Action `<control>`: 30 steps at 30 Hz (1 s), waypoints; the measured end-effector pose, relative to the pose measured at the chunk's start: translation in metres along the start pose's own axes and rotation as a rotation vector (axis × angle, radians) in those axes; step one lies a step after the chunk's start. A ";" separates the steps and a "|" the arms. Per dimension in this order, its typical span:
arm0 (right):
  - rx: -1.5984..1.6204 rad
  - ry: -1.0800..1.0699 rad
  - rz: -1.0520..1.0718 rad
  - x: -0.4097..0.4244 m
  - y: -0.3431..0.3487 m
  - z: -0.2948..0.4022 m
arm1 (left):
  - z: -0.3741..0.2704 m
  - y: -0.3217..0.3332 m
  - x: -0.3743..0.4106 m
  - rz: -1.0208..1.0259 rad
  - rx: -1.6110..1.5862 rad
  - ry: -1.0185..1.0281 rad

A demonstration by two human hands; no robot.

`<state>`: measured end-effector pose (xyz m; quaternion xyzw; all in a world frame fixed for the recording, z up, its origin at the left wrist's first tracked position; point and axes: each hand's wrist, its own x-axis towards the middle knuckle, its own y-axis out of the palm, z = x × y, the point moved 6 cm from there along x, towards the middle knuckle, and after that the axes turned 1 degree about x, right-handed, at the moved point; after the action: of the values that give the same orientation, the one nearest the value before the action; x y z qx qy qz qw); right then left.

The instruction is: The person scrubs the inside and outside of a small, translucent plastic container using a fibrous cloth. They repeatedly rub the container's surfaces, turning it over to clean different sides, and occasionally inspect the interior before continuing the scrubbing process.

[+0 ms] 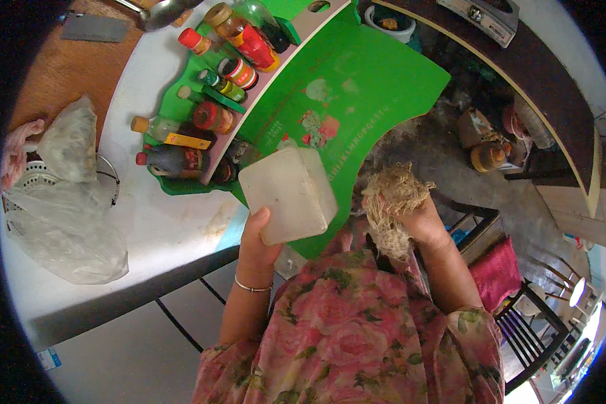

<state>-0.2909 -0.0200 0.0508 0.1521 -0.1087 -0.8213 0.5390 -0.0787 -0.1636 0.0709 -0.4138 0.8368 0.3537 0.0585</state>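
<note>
My left hand (pixel 260 233) grips one edge of a translucent, whitish plastic container (pixel 295 197), its thumb on the near face. The container is tilted above a green desk (pixel 363 76) that bears letters and cartoon pictures. My right hand (pixel 418 219) holds a tangled bundle of pale, stringy fibres (pixel 396 202), with loose strands hanging below it, just right of the desk's curved edge. The fibres hide most of the right fingers. The two hands are apart, both in front of my body.
Sauce bottles and jars (pixel 222 76) stand on a shelf along the desk's left side. Plastic bags (pixel 70 232) and a metal strainer (pixel 43 174) lie on the white counter (pixel 166 237). A gas stove (pixel 485 17) is at upper right; a dark chair (pixel 527 323) stands at lower right.
</note>
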 end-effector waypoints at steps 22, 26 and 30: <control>-0.114 -0.340 -0.140 0.027 0.045 0.051 | 0.009 0.048 -0.023 0.071 0.267 -0.069; 0.420 -0.122 -0.119 0.032 0.035 0.039 | 0.014 0.032 -0.029 0.012 0.165 -0.124; 0.270 -0.246 0.186 0.020 0.045 0.046 | 0.014 0.026 -0.029 -0.016 0.141 -0.146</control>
<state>-0.2770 -0.0557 0.1058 0.1107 -0.2963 -0.7583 0.5701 -0.0813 -0.1254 0.0860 -0.3885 0.8498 0.3228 0.1509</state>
